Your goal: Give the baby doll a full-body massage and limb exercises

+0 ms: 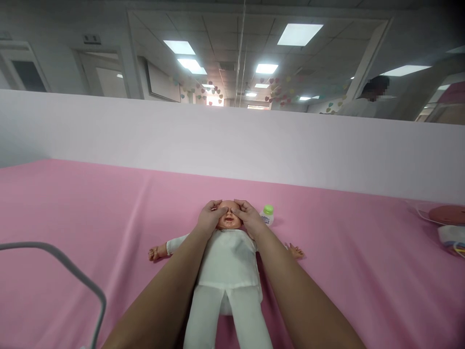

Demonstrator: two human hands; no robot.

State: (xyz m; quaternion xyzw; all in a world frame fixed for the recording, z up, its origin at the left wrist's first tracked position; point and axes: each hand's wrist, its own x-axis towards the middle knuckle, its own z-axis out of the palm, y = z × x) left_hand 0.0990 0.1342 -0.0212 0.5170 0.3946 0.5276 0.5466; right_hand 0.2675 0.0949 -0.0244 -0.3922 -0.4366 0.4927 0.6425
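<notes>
A baby doll (227, 261) in white clothes lies face-up on the pink sheet (90, 218). The left hand (210, 218) and right hand (249, 218) cup its head, fingers spread open, thumbs on its face. A green-capped bottle (268, 214) stands just right of the head.

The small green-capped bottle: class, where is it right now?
In the head view, the bottle stands on the pink sheet right of centre, beside the doll's head, just past the right hand.

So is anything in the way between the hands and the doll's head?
No. The left hand and right hand already rest on the doll, cupping its head from each side with thumbs near the eyes. The bottle stands apart, beside the right hand.
</notes>
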